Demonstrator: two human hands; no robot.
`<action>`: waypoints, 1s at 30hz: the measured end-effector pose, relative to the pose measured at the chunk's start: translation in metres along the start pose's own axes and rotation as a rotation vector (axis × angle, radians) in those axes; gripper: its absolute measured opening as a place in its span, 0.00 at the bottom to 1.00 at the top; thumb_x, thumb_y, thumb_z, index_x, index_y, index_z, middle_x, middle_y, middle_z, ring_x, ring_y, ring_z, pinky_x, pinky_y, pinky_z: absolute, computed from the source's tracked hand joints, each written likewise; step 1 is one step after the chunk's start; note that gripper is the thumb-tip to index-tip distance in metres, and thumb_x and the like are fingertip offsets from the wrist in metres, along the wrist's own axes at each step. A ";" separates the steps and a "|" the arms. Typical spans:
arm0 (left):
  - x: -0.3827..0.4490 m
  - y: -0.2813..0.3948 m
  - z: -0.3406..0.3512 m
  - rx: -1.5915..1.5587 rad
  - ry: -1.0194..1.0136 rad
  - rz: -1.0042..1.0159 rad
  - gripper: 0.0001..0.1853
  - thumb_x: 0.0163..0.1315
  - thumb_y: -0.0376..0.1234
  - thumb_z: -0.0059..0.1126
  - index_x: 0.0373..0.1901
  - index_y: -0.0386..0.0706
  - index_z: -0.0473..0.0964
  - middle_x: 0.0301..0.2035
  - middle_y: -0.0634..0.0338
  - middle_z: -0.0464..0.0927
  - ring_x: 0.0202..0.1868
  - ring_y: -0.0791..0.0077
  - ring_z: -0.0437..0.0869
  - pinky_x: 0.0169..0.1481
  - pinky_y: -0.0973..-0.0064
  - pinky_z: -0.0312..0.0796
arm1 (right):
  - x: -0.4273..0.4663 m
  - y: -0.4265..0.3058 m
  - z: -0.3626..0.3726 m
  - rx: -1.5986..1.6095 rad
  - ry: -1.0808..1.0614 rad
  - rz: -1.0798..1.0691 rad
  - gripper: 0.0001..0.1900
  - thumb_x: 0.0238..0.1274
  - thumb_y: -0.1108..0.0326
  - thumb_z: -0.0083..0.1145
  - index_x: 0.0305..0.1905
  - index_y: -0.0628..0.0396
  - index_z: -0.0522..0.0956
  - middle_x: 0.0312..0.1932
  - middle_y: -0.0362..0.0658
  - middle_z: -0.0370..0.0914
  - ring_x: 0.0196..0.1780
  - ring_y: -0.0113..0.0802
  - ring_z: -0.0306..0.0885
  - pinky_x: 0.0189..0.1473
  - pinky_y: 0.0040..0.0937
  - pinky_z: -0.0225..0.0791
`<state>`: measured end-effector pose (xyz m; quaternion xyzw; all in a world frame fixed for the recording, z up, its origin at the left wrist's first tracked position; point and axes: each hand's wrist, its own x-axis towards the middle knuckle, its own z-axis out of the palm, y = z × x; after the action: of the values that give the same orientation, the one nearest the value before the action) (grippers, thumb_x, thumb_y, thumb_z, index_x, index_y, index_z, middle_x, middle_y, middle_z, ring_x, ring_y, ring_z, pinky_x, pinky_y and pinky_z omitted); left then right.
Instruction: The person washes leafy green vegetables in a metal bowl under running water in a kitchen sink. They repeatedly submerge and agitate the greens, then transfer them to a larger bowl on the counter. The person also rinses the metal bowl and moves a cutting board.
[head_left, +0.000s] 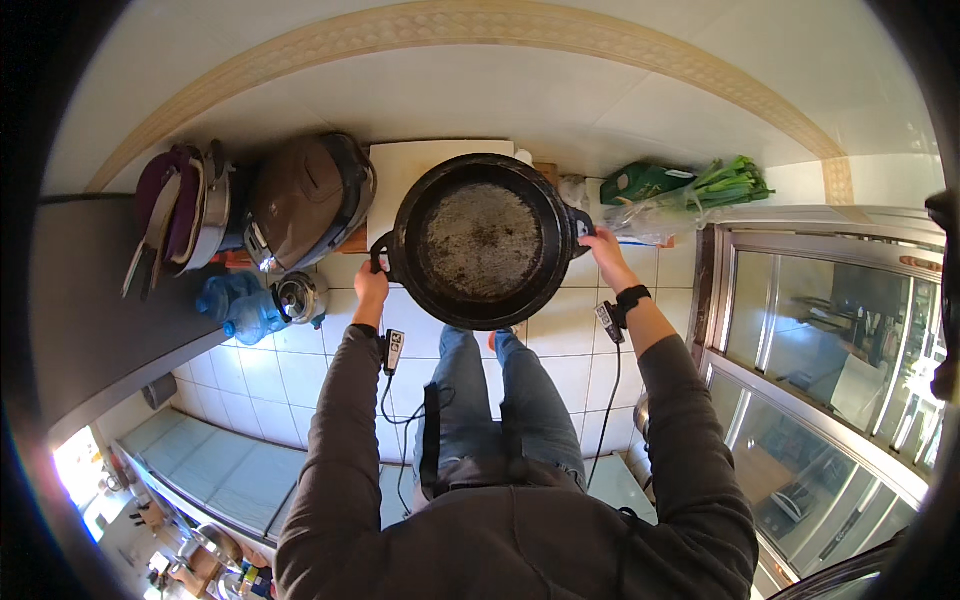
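A round black two-handled pan (484, 240) is held up in front of me, its worn, greyish inside facing my view. My left hand (371, 283) grips the loop handle on its left side. On the opposite side, my right hand (606, 255) holds the other handle. Both wrists wear dark straps with small cabled devices. Behind the pan stands a white box-like surface (442, 154), partly hidden by it. Below the pan's rim, my legs (469, 390) and the tiled floor (345, 367) show.
Left of the pan are a brown rice cooker (307, 195), hanging or stacked pans (202, 210), blue plastic bottles (251, 311) and a metal kettle (300, 296). Rightward lie a green box (645, 184) and leafy green vegetables (731, 184) in plastic. A glazed sliding door (817, 337) borders the right side.
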<state>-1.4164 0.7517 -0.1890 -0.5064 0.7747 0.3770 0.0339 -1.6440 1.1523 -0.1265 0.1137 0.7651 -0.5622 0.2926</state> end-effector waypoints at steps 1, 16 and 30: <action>0.001 -0.008 0.002 -0.087 0.010 0.009 0.07 0.53 0.31 0.52 0.32 0.45 0.78 0.28 0.54 0.79 0.35 0.60 0.81 0.41 0.68 0.70 | 0.013 0.006 0.006 0.043 -0.017 -0.023 0.14 0.44 0.71 0.58 0.40 0.64 0.74 0.36 0.42 0.77 0.40 0.31 0.72 0.45 0.25 0.61; 0.066 -0.023 0.013 -0.225 -0.003 -0.105 0.13 0.51 0.18 0.49 0.38 0.35 0.77 0.33 0.62 0.80 0.38 0.77 0.79 0.46 0.79 0.68 | 0.105 0.001 0.074 0.090 -0.152 0.053 0.08 0.47 0.74 0.56 0.34 0.55 0.70 0.33 0.35 0.69 0.42 0.26 0.67 0.48 0.22 0.57; 0.147 -0.114 0.023 -0.728 -0.321 -0.353 0.13 0.60 0.29 0.39 0.42 0.40 0.73 0.44 0.61 0.73 0.44 0.70 0.72 0.53 0.73 0.64 | 0.089 -0.005 0.076 -0.140 0.081 -0.201 0.35 0.32 0.61 0.65 0.54 0.60 0.69 0.48 0.58 0.72 0.54 0.52 0.69 0.55 0.40 0.64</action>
<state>-1.4023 0.6313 -0.3316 -0.5450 0.4780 0.6879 0.0371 -1.6935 1.0668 -0.1882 0.0383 0.8211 -0.5289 0.2111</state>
